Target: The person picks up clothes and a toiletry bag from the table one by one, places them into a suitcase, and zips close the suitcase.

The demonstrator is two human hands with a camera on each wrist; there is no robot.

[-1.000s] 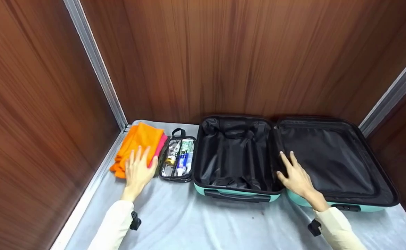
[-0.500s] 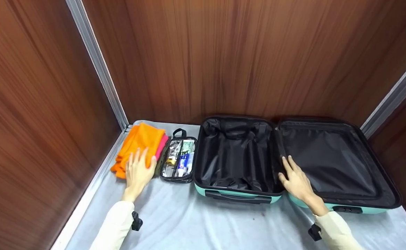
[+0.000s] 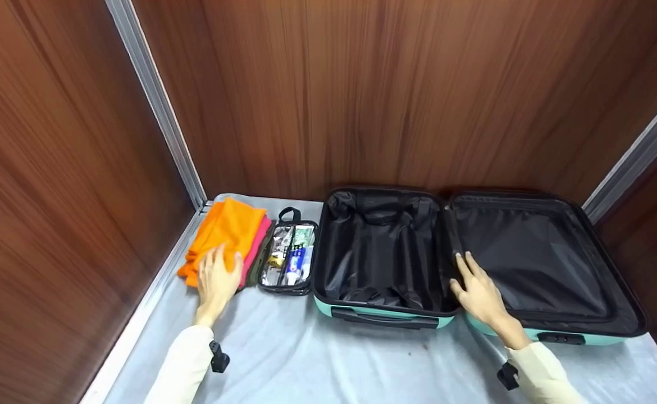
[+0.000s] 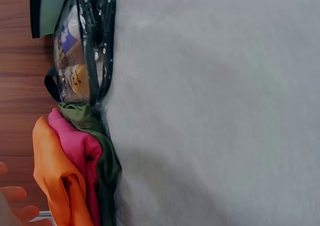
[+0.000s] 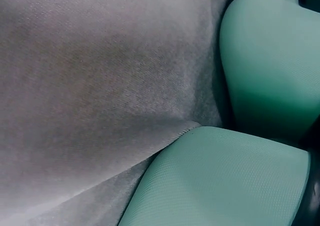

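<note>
A stack of folded cloth lies at the left in the head view: an orange cloth (image 3: 237, 221) on top, a pink cloth (image 3: 259, 245) and a dark green cloth (image 4: 106, 168) beneath. My left hand (image 3: 216, 283) is over the near edge of the orange cloth, fingers slightly bent; its fingertips (image 4: 14, 193) appear apart from the cloth in the left wrist view. An open mint-green suitcase (image 3: 382, 252) with black lining spreads out to the right. My right hand (image 3: 481, 296) lies over the seam between its two halves, fingers extended; the right wrist view hides this hand.
A clear toiletry pouch (image 3: 287, 289) with black trim stands between the cloths and the suitcase, holding a toothpaste tube (image 3: 294, 264) and other small items. Wood-grain panels (image 3: 373, 101) close off the back and sides. Pale grey fabric (image 3: 328, 365) covers the surface.
My left hand has drawn back slightly toward me across the orange cloth, its fingers more bent, showing more of the pink and green cloth. My right hand has barely moved.
</note>
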